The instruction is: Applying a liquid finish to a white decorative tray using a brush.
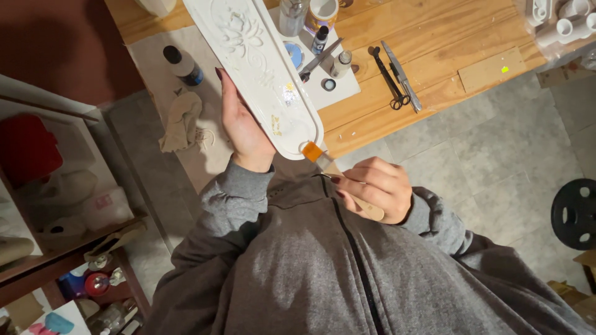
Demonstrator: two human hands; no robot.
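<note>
My left hand (243, 127) grips the edge of a long white oval tray (254, 62) with a raised flower relief, held tilted above the wooden table. A few gold flecks show on the tray's near end. My right hand (375, 186) holds a wooden-handled flat brush (323, 161) whose orange bristle tip touches the tray's near rim. Both arms wear grey sleeves.
The wooden table (434, 37) carries scissors and tweezers (394, 77), small bottles (320, 40), a dark-capped bottle (183, 64), a crumpled cloth (181, 121) and white moulds (562, 22). Shelves with jars (68, 217) stand at the left; a black weight plate (574, 214) lies on the tiled floor.
</note>
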